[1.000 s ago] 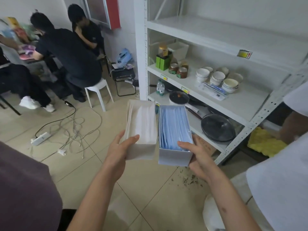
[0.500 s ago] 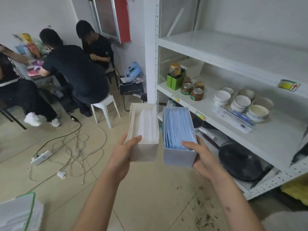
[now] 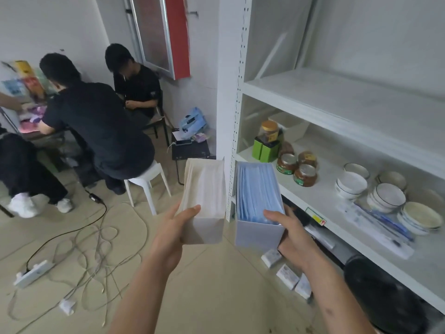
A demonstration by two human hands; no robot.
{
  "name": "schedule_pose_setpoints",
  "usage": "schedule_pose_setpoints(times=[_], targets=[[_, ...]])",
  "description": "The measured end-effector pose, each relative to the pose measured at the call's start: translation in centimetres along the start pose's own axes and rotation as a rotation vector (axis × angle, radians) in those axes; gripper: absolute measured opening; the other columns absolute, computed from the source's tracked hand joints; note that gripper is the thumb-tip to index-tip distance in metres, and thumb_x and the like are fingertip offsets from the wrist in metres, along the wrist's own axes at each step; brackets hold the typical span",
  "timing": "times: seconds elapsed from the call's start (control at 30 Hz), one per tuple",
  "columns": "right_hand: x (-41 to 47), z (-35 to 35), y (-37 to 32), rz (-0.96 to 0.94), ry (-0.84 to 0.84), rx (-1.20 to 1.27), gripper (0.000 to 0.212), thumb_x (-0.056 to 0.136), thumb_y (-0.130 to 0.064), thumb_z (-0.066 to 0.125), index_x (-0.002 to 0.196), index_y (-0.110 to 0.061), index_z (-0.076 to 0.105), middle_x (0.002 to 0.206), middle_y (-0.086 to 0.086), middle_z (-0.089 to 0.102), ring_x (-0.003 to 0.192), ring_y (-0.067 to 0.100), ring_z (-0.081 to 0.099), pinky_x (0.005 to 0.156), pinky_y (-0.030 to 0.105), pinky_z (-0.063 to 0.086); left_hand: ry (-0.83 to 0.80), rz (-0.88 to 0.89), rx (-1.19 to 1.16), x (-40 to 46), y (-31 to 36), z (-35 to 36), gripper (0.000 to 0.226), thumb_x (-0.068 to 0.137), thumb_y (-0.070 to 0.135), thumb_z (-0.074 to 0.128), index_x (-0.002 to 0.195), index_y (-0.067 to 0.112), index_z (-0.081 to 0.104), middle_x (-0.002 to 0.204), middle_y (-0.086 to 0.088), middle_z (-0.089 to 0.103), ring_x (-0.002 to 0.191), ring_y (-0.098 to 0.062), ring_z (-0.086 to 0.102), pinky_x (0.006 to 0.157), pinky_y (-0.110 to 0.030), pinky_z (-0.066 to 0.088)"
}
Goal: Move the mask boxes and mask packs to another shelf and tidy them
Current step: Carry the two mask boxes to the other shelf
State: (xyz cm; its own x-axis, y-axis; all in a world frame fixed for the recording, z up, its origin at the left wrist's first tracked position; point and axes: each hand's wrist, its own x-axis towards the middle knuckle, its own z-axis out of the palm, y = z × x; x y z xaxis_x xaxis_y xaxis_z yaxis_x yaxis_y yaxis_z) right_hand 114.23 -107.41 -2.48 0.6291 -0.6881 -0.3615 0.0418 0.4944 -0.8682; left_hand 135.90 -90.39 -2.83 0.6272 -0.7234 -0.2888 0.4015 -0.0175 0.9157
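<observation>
Two open mask boxes were held side by side above a tiled floor (image 3: 216,297). The left hand (image 3: 172,233) gripped the box of white masks (image 3: 204,203); the right hand (image 3: 295,235) gripped the box of blue masks (image 3: 257,208). A white shelving unit (image 3: 361,112) beside them held jars (image 3: 304,174) and bowls (image 3: 385,196).

Far left, two people in black (image 3: 101,131) sit, one on a white stool (image 3: 147,182). Cables (image 3: 91,239) sprawl across the floor. Right side: jars (image 3: 304,175) and stacked bowls (image 3: 385,196) together on one shelf level.
</observation>
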Motion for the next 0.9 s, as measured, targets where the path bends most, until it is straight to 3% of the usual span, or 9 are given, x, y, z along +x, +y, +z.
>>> schedule_pose_setpoints(times=[0.17, 0.27, 0.43, 0.57, 0.7, 0.8, 0.9], targets=[[5.3, 2.3, -2.5, -0.021, 0.028, -0.001, 0.076, 0.057, -0.032, 0.090, 0.127, -0.034, 0.060, 0.117, 0.015, 0.066, 0.098, 0.034, 0.064, 0.052, 0.033, 0.053, -0.067, -0.028, 0.089, 6.8, 4.0, 0.3, 0.049, 0.071, 0.045, 0.082, 0.118, 0.034, 0.071, 0.116, 0.005, 0.075, 0.110, -0.023, 0.069, 0.099, -0.044, 0.051], [8.5, 3.0, -4.0, -0.041, 0.047, 0.034, 0.073, 0.058, -0.029, 0.090, 0.125, -0.035, 0.063, 0.120, 0.013, 0.069, 0.101, 0.033, 0.066, 0.061, 0.037, 0.055, -0.079, -0.047, 0.105, 10.8, 5.6, 1.0, 0.036, 0.073, 0.042, 0.080, 0.108, 0.038, 0.075, 0.110, 0.005, 0.077, 0.101, -0.020, 0.072, 0.089, -0.039, 0.054], [14.4, 3.5, -8.4, -0.097, 0.031, 0.024, 0.069, 0.060, -0.030, 0.088, 0.124, -0.033, 0.063, 0.123, 0.016, 0.067, 0.099, 0.031, 0.069, 0.073, 0.045, 0.056, -0.082, -0.090, 0.081, 18.5, 8.5, 3.0, 0.043, 0.057, 0.046, 0.086, 0.098, 0.038, 0.077, 0.098, 0.008, 0.078, 0.089, -0.013, 0.074, 0.084, -0.037, 0.053], [19.0, 3.6, -13.2, -0.162, 0.011, 0.067, 0.068, 0.063, -0.029, 0.088, 0.126, -0.033, 0.064, 0.120, 0.012, 0.069, 0.107, 0.031, 0.068, 0.080, 0.045, 0.056, -0.102, -0.083, 0.069, 24.7, 11.7, 5.3, 0.053, 0.050, 0.043, 0.088, 0.100, 0.028, 0.078, 0.098, 0.004, 0.078, 0.088, -0.013, 0.074, 0.081, -0.035, 0.051], [21.6, 3.6, -18.2, -0.241, 0.022, 0.110, 0.061, 0.064, -0.025, 0.087, 0.121, -0.030, 0.067, 0.114, 0.008, 0.071, 0.102, 0.028, 0.070, 0.076, 0.042, 0.056, -0.206, 0.004, 0.129, 29.1, 16.0, 8.5, 0.044, 0.063, 0.037, 0.081, 0.106, 0.032, 0.077, 0.109, 0.001, 0.077, 0.098, -0.018, 0.073, 0.080, -0.035, 0.051], [22.5, 3.5, -21.7, -0.274, 0.006, 0.140, 0.062, 0.067, -0.020, 0.084, 0.126, -0.019, 0.065, 0.113, 0.010, 0.072, 0.100, 0.030, 0.071, 0.074, 0.042, 0.057, -0.331, 0.059, 0.138, 31.6, 18.6, 10.1, 0.051, 0.076, 0.031, 0.073, 0.127, 0.024, 0.069, 0.126, -0.007, 0.071, 0.116, -0.030, 0.067, 0.096, -0.045, 0.049], [22.5, 3.6, -24.7, -0.309, -0.019, 0.187, 0.065, 0.061, -0.018, 0.089, 0.122, -0.012, 0.068, 0.109, 0.012, 0.073, 0.097, 0.030, 0.073, 0.068, 0.037, 0.059, -0.451, 0.105, 0.126, 33.7, 20.6, 11.9, 0.052, 0.083, 0.026, 0.067, 0.135, 0.023, 0.063, 0.132, -0.009, 0.068, 0.124, -0.033, 0.062, 0.113, -0.059, 0.036]])
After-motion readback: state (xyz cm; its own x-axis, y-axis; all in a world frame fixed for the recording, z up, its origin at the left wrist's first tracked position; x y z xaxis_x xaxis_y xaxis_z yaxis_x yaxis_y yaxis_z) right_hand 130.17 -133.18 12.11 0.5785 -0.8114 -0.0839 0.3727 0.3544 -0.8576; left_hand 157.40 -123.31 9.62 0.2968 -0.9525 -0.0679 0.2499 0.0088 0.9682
